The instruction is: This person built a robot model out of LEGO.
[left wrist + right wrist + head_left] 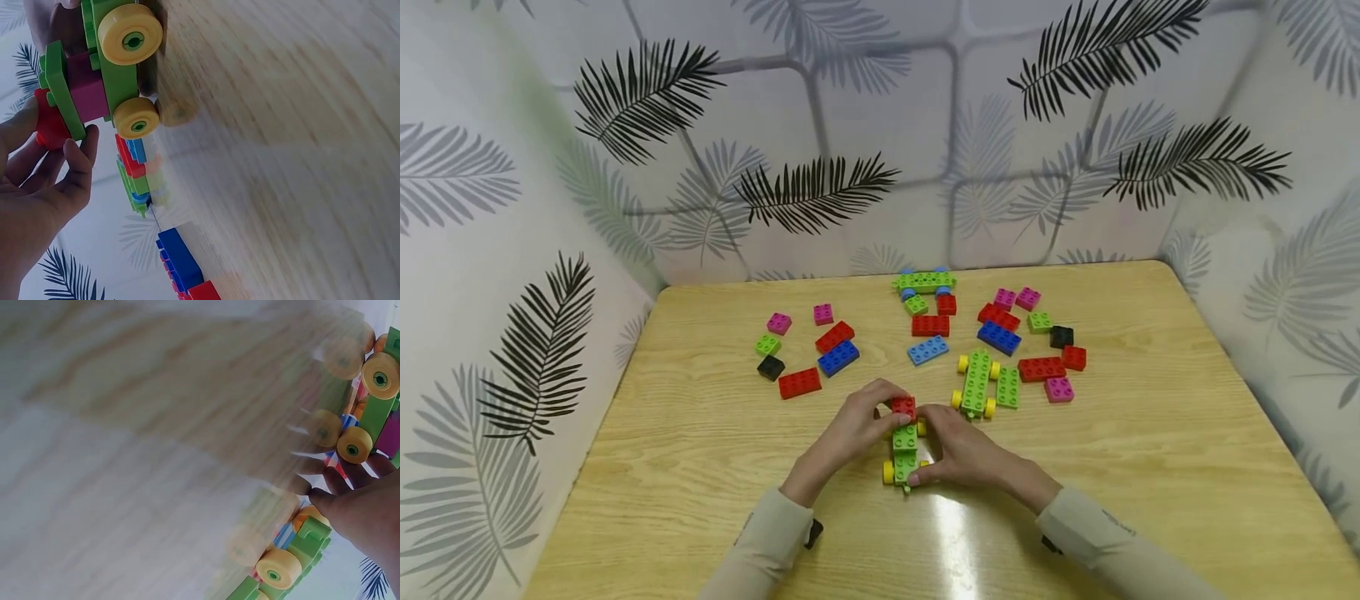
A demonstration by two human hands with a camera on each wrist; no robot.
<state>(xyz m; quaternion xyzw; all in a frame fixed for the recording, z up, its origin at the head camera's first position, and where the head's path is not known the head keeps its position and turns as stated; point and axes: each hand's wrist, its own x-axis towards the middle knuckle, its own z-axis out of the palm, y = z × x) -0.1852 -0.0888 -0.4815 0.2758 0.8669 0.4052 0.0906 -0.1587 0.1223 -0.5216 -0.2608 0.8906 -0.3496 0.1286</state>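
A small green brick car [904, 455] with yellow wheels stands on the wooden table [700, 467] near its front. My left hand [887, 410] pinches a red brick [903, 407] at the car's far end. My right hand [925, 447] grips the car along its right side, with the thumb at the near end. The left wrist view shows the car [115, 69] close up, with a magenta brick [87, 90] under a green plate and the red brick [47, 125] between the fingers of my left hand [59, 164]. In the right wrist view my right hand [340, 501] is against the car [303, 547].
A second green car with yellow wheels [976, 383] stands just right of my hands. A green piece with blue wheels [925, 282] lies at the back. Several loose red, blue, green, magenta and black bricks lie across the far half. Leaf-print walls close in three sides.
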